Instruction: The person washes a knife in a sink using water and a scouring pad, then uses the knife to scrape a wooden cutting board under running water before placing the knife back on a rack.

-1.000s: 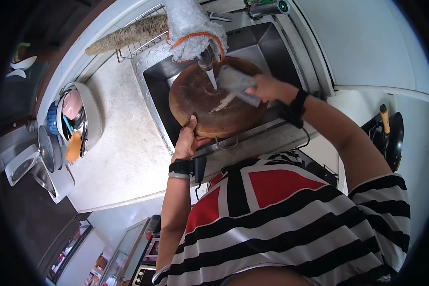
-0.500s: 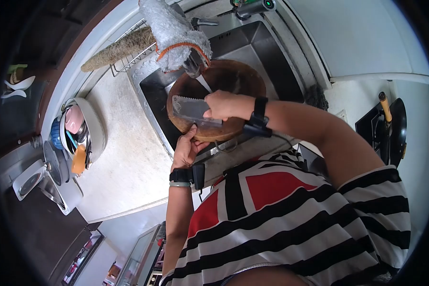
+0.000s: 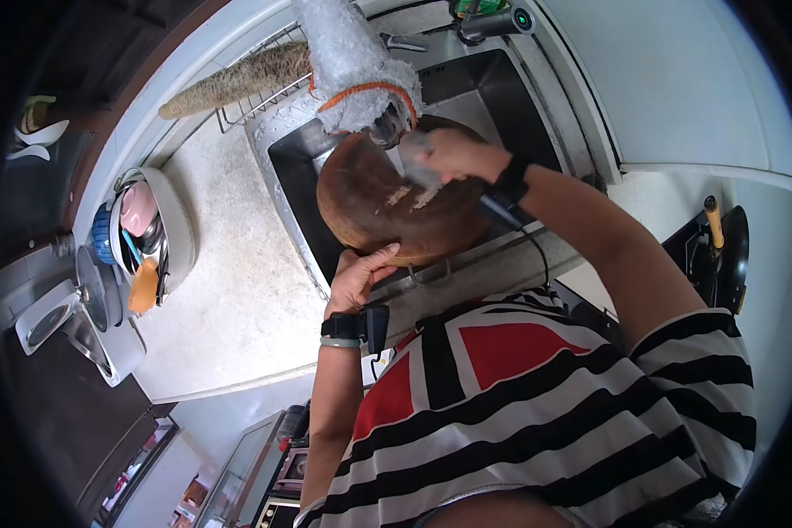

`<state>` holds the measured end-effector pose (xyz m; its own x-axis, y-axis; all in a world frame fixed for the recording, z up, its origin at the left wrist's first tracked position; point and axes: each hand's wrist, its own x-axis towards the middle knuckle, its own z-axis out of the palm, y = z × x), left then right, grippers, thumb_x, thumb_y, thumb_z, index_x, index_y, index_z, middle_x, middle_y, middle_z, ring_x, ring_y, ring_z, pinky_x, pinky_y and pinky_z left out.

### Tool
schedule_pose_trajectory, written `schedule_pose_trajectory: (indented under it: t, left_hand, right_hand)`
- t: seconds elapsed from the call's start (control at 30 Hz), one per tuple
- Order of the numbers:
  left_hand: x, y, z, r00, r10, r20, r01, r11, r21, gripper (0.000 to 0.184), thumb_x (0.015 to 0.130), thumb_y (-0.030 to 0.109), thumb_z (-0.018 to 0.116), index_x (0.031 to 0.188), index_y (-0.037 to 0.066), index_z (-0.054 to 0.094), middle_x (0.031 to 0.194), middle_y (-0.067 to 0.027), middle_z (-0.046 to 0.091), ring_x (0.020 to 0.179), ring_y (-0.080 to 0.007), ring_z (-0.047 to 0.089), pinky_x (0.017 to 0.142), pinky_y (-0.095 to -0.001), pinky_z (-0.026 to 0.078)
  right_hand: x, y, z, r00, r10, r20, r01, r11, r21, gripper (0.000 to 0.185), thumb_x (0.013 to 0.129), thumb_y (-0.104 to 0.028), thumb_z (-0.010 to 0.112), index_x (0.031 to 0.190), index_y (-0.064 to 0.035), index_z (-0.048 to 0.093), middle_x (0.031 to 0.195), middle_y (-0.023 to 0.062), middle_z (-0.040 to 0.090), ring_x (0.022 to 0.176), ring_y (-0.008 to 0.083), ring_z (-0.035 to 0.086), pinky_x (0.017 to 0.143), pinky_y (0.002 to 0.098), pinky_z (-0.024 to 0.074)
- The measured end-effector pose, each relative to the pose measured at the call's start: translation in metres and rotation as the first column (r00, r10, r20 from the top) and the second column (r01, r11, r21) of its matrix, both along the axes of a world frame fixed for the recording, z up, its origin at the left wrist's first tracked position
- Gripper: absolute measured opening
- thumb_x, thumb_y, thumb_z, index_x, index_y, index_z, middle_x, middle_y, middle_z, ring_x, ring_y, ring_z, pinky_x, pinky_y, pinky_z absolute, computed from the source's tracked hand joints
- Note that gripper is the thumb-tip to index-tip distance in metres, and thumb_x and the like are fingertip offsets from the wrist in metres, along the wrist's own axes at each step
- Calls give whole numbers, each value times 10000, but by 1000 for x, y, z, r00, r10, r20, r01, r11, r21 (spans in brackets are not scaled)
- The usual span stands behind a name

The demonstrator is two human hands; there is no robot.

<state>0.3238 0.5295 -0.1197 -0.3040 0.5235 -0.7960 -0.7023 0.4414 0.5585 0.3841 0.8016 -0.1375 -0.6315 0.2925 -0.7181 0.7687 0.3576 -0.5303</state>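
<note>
A thick round wooden cutting board (image 3: 361, 198) rests in the steel sink (image 3: 292, 158), with pale scrapings on its wet surface. My left hand (image 3: 358, 277) grips its near left edge, thumb on top and fingers underneath. Closed around a flat greyish see-through scraper (image 3: 416, 160), my right hand (image 3: 462, 157) is over the far part of the board. Motion blurs the scraper, and I cannot tell whether it touches the wood. Just beyond it, the faucet (image 3: 384, 134) pokes out from a fluffy white cloth (image 3: 356, 75) with an orange edge.
A dried loofah (image 3: 238, 84) lies on a wire rack left of the faucet. On the left counter (image 3: 229, 255) stands a white basin (image 3: 183, 233) holding a pink bowl and utensils. A dark pan (image 3: 732, 264) is at the far right.
My right hand and the scraper have moved away from me, toward the faucet. The board looks tipped more toward the camera, and pale scrapings now show on it. My left hand keeps its grip.
</note>
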Motion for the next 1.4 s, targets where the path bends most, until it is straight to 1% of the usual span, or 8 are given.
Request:
schedule_pose_trajectory:
  t: [0.2,0.3,0.6,0.87,0.97,1.03,1.17,1.4]
  left_hand:
    - [3,3,1,1000,-12,1,12,999,-42,420,767,136,785,1080,-65,589,1024,-117,657,910,-182,648,772,-291,535]
    - [6,3,0,1000,-4,-22,3,999,-42,423,770,154,781,1079,-63,592,1003,-116,666,900,-185,653,769,-293,533]
    - [3,5,-4,1000,10,7,-9,999,-51,407,757,186,782,1050,-42,614,967,-104,679,872,-189,663,774,-303,528]
    - [7,8,-1,1000,-24,-8,23,995,-102,400,756,199,786,1038,-36,624,980,-104,673,882,-187,659,771,-303,528]
    - [8,9,-1,1000,5,-10,-6,995,-96,414,757,213,788,1049,-31,624,987,-103,671,882,-180,656,765,-292,527]
    - [11,9,1,999,18,-44,-22,995,-98,439,757,232,790,1063,-34,621,992,-100,671,866,-172,656,754,-287,531]
    - [9,7,-2,999,12,-45,-16,995,-94,453,755,245,792,1069,-33,620,996,-99,671,858,-169,656,750,-290,533]
    - [13,10,-7,996,30,-79,-37,995,-92,501,761,301,792,1089,-33,613,989,-100,668,826,-177,665,700,-284,554]
  right_hand:
    - [-32,-61,1,984,157,-86,-167,978,-126,396,873,-341,601,940,49,618,629,132,644,486,201,622,456,334,503]
    - [-21,-44,-2,970,-78,-230,43,987,-153,321,830,-258,633,972,30,623,696,145,657,543,218,646,504,345,519]
    - [42,75,-57,991,-3,-135,53,929,366,270,841,-197,608,782,63,652,742,217,655,562,295,653,534,392,528]
    - [-25,-50,21,985,-24,-169,-3,987,-160,389,901,-321,590,939,65,611,659,177,644,581,229,661,568,378,519]
    - [-32,-47,-5,985,144,-96,-151,986,-65,313,851,-240,635,1023,22,615,723,159,667,587,266,661,557,377,528]
    - [-18,-30,-35,866,324,-381,-175,911,374,309,821,-241,639,965,33,639,768,195,672,686,338,669,633,428,533]
    - [18,44,-34,995,-58,-81,67,992,108,290,830,-241,613,920,31,659,874,252,653,749,382,658,673,473,524]
    - [48,35,-27,959,227,-168,-108,844,526,236,828,-230,645,783,-1,674,893,221,661,859,368,646,756,463,515]
